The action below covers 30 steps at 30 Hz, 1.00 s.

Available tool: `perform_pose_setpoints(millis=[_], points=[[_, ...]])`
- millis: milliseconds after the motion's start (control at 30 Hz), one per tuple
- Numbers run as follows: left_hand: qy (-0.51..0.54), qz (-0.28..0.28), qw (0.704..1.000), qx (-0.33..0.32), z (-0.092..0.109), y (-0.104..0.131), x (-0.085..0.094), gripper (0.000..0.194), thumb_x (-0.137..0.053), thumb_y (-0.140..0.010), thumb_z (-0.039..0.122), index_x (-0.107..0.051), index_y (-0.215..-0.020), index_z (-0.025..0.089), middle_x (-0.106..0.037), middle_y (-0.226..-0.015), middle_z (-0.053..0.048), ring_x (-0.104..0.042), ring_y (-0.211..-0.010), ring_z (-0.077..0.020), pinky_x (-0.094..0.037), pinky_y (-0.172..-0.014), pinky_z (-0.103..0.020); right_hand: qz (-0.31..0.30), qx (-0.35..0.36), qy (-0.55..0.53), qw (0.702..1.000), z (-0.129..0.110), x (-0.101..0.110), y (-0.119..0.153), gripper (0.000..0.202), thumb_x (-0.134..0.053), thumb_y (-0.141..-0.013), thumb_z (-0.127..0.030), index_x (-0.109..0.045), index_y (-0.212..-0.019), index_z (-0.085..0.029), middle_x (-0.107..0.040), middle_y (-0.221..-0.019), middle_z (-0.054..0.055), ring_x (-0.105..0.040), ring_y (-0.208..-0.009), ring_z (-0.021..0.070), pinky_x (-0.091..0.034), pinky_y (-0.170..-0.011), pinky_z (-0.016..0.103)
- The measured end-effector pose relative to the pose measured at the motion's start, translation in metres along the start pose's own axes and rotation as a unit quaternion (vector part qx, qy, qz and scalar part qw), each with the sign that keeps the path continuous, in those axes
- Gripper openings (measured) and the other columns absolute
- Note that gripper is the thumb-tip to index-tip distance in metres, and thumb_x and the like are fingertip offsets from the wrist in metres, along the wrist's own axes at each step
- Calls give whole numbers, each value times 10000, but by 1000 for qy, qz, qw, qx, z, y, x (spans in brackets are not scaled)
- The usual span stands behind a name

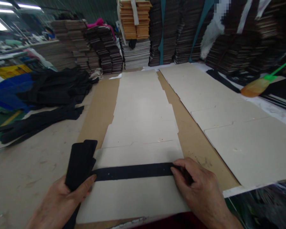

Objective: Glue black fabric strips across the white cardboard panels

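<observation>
A black fabric strip (135,171) lies stretched crosswise over the nearest pale board (133,198). Its right end is pinched between the thumb and fingers of my right hand (200,184). At the left end, the thumb of my left hand (69,197) presses near the strip's edge. That same hand grips a bundle of black strips (79,162), which stands up past the fingers and hangs below the palm. More pale boards (143,105) overlap in a row running away from me.
A second row of pale boards (240,127) runs along the right. Black fabric pieces (59,86) are heaped at the left. Tall stacks of dark panels (166,35) line the back. An orange and green tool (257,87), perhaps a brush, lies far right.
</observation>
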<state>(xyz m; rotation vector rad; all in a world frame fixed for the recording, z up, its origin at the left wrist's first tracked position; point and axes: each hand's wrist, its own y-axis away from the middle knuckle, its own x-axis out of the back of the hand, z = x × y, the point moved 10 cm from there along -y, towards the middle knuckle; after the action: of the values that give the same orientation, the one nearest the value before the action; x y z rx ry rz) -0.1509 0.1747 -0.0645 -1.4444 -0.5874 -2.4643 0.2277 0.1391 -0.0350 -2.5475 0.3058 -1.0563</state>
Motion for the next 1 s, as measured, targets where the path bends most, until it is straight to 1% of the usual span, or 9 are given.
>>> perform_pose_setpoints(millis=[67,200,400,467,567,667,733,900,1000], points=[[10,-33,999,-2,0,-1,-6,452,-518,-648,657,-558,-584,210,-578,-505,35,-556,-523,-171,-408,-516,-245,-3,1,0,1000,0,0,-1,83,-583,-890,-180,-601,-946,-238,-616,-760,-40,-601,-656,118,-449,-623,243],[28,-57,998,-5,7,1,-9,458,-508,-642,675,-545,-607,220,-552,-506,47,-535,-518,-164,-401,-506,-248,-2,5,8,1000,-1,-1,-1,65,-572,-885,-185,-603,-917,-233,-614,-735,-36,-603,-643,129,-447,-610,254],[72,-25,997,-35,28,9,1,400,-555,-628,630,-547,-652,231,-485,-446,71,-480,-492,-166,-377,-481,-257,0,-10,33,999,1,-2,-1,33,-590,-877,-225,-616,-893,-238,-599,-684,-48,-589,-586,125,-455,-565,250],[87,-25,995,-40,31,11,2,364,-578,-666,573,-585,-727,214,-478,-451,78,-500,-514,-174,-379,-485,-254,3,14,53,999,-5,-1,-1,50,-567,-890,-231,-617,-898,-232,-606,-715,-31,-607,-618,135,-477,-588,260],[118,-39,991,-56,33,15,0,317,-598,-745,481,-627,-845,181,-533,-518,61,-574,-590,-194,-415,-521,-255,5,73,111,991,-15,0,3,121,-517,-927,-262,-632,-951,-229,-637,-893,26,-639,-704,148,-509,-622,270],[159,-36,983,-89,37,18,0,296,-620,-772,404,-652,-936,160,-676,-729,2,-651,-757,-219,-471,-601,-260,8,150,162,975,-19,-5,10,190,-492,-938,-319,-653,-1004,-242,-654,-989,49,-660,-772,168,-523,-629,280],[174,-30,979,-100,38,18,1,264,-619,-772,348,-665,-945,155,-711,-838,-21,-665,-821,-219,-489,-638,-258,14,193,171,966,-16,-9,14,227,-468,-938,-338,-660,-1019,-246,-675,-993,44,-670,-827,191,-530,-675,305],[164,-33,981,-94,38,19,1,220,-613,-775,321,-682,-903,155,-638,-628,13,-649,-719,-206,-459,-564,-249,24,248,193,949,0,-21,22,231,-487,-919,-351,-662,-1048,-274,-700,-966,14,-681,-859,199,-532,-698,313],[167,-35,982,-86,40,22,3,183,-606,-769,285,-677,-878,157,-570,-555,34,-613,-645,-185,-434,-543,-247,31,256,175,950,11,-21,22,230,-517,-894,-366,-684,-1023,-273,-706,-942,22,-685,-826,198,-538,-679,302]])
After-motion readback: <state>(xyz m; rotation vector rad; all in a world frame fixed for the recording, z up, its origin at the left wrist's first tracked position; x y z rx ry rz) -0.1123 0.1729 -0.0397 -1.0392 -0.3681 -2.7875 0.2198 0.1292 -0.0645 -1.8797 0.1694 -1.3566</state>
